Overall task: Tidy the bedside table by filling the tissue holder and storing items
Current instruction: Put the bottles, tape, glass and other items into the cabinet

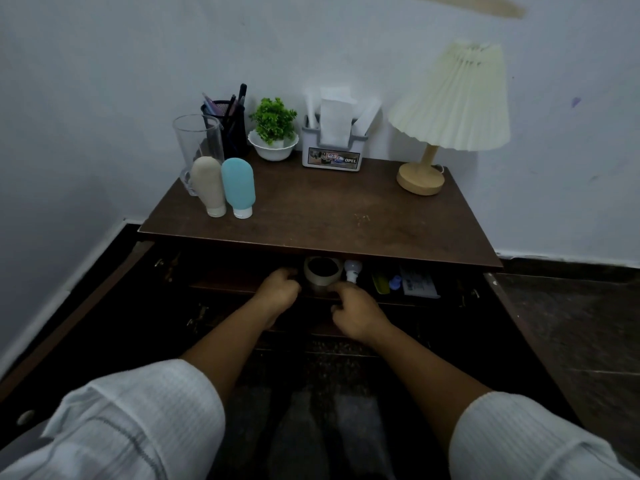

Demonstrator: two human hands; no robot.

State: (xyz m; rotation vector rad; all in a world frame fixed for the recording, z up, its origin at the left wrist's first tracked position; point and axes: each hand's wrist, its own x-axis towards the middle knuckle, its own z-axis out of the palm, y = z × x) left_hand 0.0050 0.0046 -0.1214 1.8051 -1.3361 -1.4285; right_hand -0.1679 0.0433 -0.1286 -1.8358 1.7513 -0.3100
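Note:
The grey tissue holder (331, 154) stands at the back of the brown bedside table (346, 216), with white tissues (335, 121) sticking up out of it. Below the tabletop a drawer (225, 284) is pulled partly out. My left hand (278, 291) and my right hand (356, 311) both curl their fingers over the drawer's front edge, either side of a tape roll (320, 273) lying inside. A white bulb (352, 270), a yellow-green item (380, 282) and a printed packet (417, 282) also lie in the drawer.
On the tabletop's left stand a beige bottle (209, 187), a blue bottle (238, 187), a clear glass (197, 143) and a pen holder (228, 123). A small plant in a white bowl (273, 133) sits centre back, a pleated lamp (450, 109) at right. Both cabinet doors hang open.

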